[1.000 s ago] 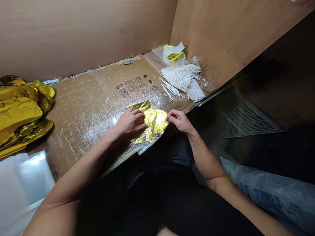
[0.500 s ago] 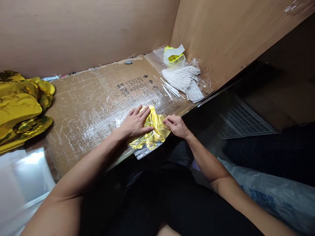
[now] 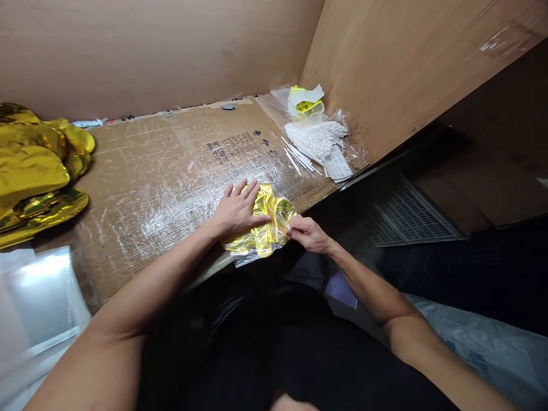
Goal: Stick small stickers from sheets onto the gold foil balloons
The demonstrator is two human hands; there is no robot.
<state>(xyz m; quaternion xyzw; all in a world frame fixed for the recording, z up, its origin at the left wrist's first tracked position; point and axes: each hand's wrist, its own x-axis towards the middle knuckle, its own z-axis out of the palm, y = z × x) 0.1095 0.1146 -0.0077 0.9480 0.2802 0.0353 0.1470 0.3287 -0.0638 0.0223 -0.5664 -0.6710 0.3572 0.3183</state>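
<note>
- Since the earlier view: right hand (image 3: 307, 234) has shifted onto the right end of the gold foil balloon (image 3: 261, 228), which now lies flatter.
- Foil sits at the table's (image 3: 141, 200) near edge, between both hands, crumpled, with a clear film edge sticking out below.
- Long axis runs roughly along that edge. Left hand (image 3: 240, 212) covers the left half, right hand the right end.
- Left fingers (image 3: 252, 191) spread apart, pressing flat on foil.
- Right fingers (image 3: 295, 224) together, apparently pinching the foil edge.
- Nearby: gold foil pile (image 3: 29, 171) far left, white sticks (image 3: 297, 160) and a yellow packet (image 3: 305, 101) by the corner.
- Labels: black print (image 3: 233, 149) on the cardboard top, blue print (image 3: 473, 357) on a white sack; neither legible.
</note>
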